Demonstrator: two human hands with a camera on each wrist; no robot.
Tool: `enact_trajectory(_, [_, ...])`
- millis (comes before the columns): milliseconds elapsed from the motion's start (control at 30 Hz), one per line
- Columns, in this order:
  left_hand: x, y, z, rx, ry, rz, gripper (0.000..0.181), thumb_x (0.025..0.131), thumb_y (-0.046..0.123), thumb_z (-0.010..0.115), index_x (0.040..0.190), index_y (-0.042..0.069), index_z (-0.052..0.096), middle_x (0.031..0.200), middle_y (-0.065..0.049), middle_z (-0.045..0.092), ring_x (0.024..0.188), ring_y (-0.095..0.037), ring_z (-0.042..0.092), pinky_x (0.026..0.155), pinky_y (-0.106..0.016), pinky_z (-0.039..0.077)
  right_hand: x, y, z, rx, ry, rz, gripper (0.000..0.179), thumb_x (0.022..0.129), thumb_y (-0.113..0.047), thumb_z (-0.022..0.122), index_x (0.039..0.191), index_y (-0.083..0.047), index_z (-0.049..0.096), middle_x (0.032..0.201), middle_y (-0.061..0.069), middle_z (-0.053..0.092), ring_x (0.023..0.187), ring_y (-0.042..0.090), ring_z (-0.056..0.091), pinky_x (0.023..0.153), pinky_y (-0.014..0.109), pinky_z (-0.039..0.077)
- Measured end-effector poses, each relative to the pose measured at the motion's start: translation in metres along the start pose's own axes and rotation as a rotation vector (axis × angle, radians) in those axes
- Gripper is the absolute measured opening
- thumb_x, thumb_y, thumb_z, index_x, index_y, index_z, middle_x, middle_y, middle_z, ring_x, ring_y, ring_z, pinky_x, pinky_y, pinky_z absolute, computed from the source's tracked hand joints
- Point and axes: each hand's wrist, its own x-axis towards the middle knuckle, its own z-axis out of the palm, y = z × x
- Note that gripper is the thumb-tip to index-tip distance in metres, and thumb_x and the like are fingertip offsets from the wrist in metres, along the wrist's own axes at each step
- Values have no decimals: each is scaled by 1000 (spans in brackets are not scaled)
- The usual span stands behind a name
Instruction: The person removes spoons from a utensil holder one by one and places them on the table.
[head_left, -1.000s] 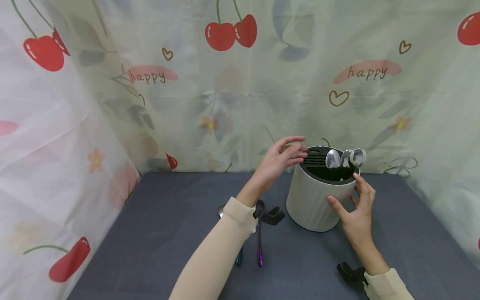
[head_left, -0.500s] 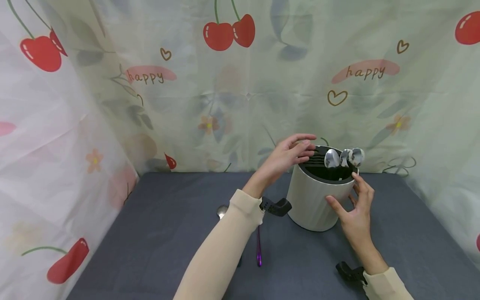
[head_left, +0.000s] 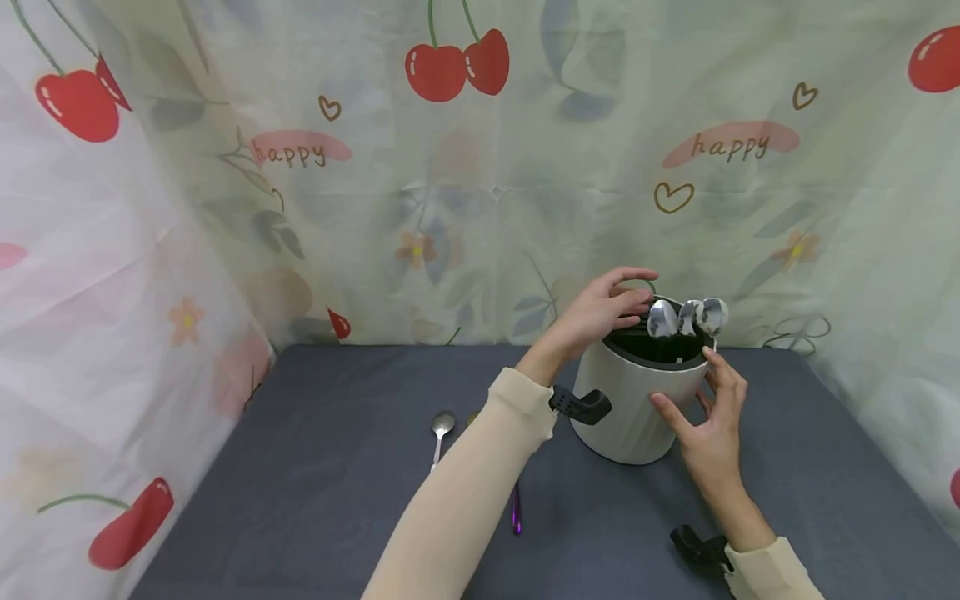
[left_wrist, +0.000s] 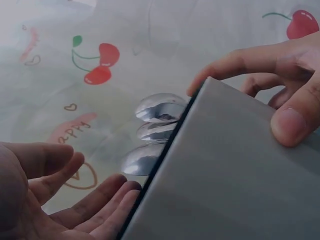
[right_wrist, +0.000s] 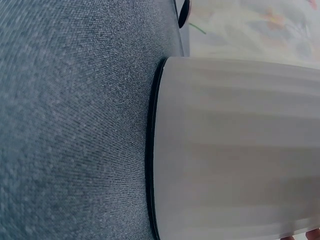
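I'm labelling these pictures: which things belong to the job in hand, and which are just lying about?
Seemingly in the job:
white holder, right hand gripping it
left hand over its top
three spoons in it

Lying about, untouched:
silver spoon
purple handle
yellowish tip, mostly hidden

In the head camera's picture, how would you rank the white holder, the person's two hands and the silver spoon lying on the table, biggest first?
1. White holder
2. Left hand and right hand: too alike to rank
3. Silver spoon, counting only its visible part
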Motion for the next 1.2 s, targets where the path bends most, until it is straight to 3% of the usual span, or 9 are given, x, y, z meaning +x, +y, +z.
enact_trajectory(167, [2,-3,7,70,22,9,41,111,12,52,152,13,52,143,-14,57,122,-21,63,104,-30,53,0,-2,2,9,-4,-5,92,87,8,78,162,-23,35,145,-20,26,143,21,34,119,64,29])
enact_trajectory(433, [3,-5,24,508,87,45,44,106,15,64,148,24,57,134,-1,66,120,-10,64,90,-22,54,0,-1,1,3,0,-4,92,88,7,78,163,-23,34,146,-20,26,143,22,34,119,63,30])
enact_trajectory(567, [2,-8,32,644,140,45,45,103,16,69,145,29,59,125,5,69,114,-5,65,85,-17,53,0,0,0,-2,4,-11,92,88,7,78,163,-22,34,146,-20,26,143,23,34,119,63,30])
enact_trajectory(667, [1,-9,37,692,178,51,45,102,16,70,144,29,61,123,6,70,111,-3,65,83,-15,53,0,1,0,-3,4,-15,92,87,7,79,163,-22,35,146,-20,26,144,24,35,118,64,30])
enact_trajectory(767, [1,-11,38,658,208,71,46,101,13,71,144,28,62,121,5,70,107,-3,67,81,-14,53,0,1,0,-2,4,-16,92,87,7,79,163,-23,35,146,-20,26,144,24,35,119,64,30])
enact_trajectory(900, [0,-14,35,524,228,106,46,99,8,72,142,24,66,120,3,69,99,-2,67,77,-13,54,0,1,0,1,5,-16,93,86,7,79,163,-22,35,147,-19,26,143,24,34,119,64,29])
enact_trajectory(1200, [-6,-15,24,234,194,227,41,97,1,72,137,11,70,108,-5,67,82,-1,66,73,-19,58,-1,1,0,0,0,-1,93,88,7,78,163,-24,34,146,-20,25,145,28,32,119,65,28])
